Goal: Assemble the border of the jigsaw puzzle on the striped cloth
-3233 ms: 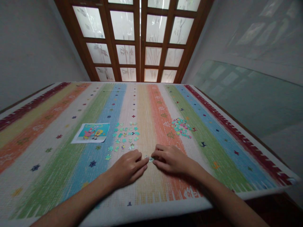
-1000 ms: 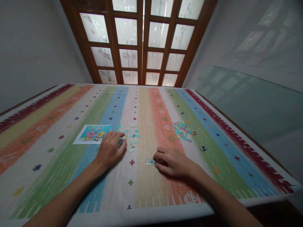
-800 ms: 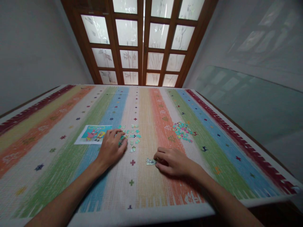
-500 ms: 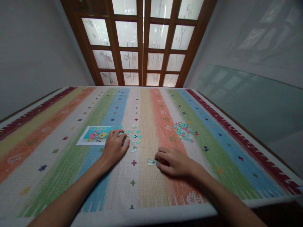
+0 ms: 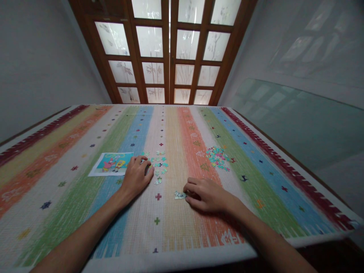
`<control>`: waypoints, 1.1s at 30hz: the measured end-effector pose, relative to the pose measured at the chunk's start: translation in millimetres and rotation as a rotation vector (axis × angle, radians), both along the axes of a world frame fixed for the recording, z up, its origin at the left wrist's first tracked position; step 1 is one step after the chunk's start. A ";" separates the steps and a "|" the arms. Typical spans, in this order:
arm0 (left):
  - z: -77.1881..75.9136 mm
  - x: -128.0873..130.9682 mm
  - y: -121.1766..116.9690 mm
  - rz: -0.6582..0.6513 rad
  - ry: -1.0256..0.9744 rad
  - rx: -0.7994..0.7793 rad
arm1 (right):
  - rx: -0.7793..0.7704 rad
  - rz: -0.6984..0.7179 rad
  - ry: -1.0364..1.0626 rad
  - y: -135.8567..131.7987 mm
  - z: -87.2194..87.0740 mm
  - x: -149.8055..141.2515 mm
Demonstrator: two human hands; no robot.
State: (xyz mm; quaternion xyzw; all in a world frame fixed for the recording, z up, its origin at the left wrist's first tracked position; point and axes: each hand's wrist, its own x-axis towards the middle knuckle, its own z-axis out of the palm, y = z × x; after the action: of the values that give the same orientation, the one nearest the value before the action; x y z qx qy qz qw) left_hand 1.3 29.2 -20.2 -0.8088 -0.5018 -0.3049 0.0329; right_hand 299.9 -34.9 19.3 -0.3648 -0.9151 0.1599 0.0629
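Observation:
My left hand lies palm down on a spread of small teal puzzle pieces, its fingers curled over some of them; what its fingertips hold is hidden. My right hand rests on the striped cloth, fingers bent, its fingertips touching a small joined cluster of pieces. A cartoon reference picture lies flat just left of my left hand.
A heap of loose pieces sits on the orange and green stripes beyond my right hand. The cloth's near edge hangs close to my forearms. A wooden glazed door stands behind, and a glass sheet leans at the right.
My left hand left the joined cluster and moved up-left onto the spread pieces, where it has shifted only slightly in the last second. My right hand stayed by the cluster.

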 end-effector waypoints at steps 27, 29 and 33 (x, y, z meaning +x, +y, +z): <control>34.6 18.6 -41.5 -0.373 -0.541 -0.592 | 0.002 -0.011 0.001 0.6 -1.9 -0.9; 33.0 22.9 -46.7 -0.429 -0.565 -0.697 | 0.004 -0.010 0.003 0.4 -2.2 -1.1; 26.5 28.9 -55.0 -0.454 -0.476 -0.727 | 0.007 -0.018 0.013 -0.1 -2.6 -1.2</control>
State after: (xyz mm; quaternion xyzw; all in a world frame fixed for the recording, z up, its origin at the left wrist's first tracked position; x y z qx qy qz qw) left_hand 30.1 -25.8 6.2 -0.7648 -0.3803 -0.2856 -0.4346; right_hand 298.6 -35.0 16.7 -0.3715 -0.9120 0.1583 0.0717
